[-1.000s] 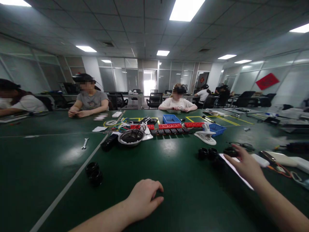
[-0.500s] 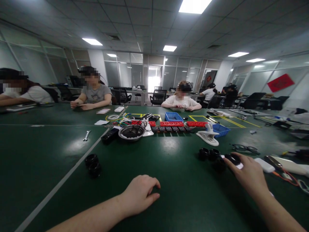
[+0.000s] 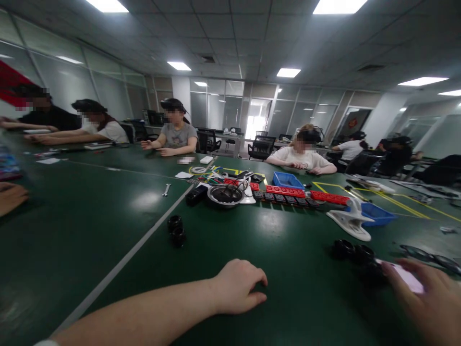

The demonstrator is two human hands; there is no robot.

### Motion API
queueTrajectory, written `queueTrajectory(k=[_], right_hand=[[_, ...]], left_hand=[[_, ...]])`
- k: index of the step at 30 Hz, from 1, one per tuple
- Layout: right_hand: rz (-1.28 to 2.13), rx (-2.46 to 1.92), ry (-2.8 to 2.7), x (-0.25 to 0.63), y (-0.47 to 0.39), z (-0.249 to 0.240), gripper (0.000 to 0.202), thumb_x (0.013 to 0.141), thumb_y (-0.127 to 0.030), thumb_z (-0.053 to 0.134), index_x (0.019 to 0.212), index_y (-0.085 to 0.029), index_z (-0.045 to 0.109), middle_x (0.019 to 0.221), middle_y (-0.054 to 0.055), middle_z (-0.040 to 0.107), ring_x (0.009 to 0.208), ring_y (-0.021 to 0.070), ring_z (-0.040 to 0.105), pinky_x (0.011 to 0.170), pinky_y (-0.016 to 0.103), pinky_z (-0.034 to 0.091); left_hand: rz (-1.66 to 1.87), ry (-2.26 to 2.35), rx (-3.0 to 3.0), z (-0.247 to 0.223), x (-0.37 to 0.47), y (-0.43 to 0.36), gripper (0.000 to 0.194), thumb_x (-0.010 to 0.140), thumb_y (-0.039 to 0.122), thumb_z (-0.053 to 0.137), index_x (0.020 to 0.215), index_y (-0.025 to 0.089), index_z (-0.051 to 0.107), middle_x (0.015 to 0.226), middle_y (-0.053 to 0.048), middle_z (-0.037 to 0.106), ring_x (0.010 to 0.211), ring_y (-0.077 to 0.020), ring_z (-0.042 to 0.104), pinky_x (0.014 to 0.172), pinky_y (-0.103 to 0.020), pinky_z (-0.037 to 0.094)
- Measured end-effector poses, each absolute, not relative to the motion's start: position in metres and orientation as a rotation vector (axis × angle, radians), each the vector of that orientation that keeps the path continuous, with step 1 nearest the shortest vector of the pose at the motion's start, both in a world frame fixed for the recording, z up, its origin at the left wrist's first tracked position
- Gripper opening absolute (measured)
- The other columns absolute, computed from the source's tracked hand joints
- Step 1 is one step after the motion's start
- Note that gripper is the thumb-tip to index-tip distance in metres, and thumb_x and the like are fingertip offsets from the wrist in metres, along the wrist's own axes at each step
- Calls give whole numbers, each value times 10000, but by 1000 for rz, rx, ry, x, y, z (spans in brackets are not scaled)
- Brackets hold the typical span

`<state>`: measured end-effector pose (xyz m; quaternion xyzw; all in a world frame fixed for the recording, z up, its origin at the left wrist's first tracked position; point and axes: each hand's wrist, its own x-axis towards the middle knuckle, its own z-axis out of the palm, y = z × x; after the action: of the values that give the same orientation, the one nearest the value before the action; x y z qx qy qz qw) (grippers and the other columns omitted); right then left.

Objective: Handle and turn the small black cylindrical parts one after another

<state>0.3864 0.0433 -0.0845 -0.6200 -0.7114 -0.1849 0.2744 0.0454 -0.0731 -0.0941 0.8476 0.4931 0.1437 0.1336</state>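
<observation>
My left hand [image 3: 239,287] rests over the green table, fingers loosely curled, thumb and forefinger apart, holding nothing. My right hand [image 3: 428,293] is at the right edge, smeared by motion. A pale flat rectangle [image 3: 406,278] shows between its thumb and fingers; whether it is gripped I cannot tell. Just left of this hand sits a cluster of short black round pieces [image 3: 363,253], shiny and ring-like. Two similar black pieces [image 3: 177,231] stand together farther left, beyond my left forearm.
A metal bowl [image 3: 225,194] with cables, red strips [image 3: 284,191], blue trays [image 3: 288,180] and a white clamp-like stand [image 3: 351,221] line the middle. A wrench [image 3: 166,190] lies left; glasses [image 3: 428,257] lie right. Several people sit around; a hand [image 3: 12,197] shows at far left.
The view has turned left, so the scene sits farther right. The black ring formerly seen within my right hand's grasp no longer shows there. My left hand keeps its pose.
</observation>
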Motion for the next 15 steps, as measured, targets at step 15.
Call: queueTrajectory(k=[15], right_hand=[[545,-1230,-2549,305,6,-113,348,805,-466,396,976,-233,590,862,63,668,773,235,628,684,338,507]], left_hand=[[280,2675,1718,19,-84,-72,576,794,634,312,1163,226,486,1061,-82,584,929,-289,544,701,-357,428]])
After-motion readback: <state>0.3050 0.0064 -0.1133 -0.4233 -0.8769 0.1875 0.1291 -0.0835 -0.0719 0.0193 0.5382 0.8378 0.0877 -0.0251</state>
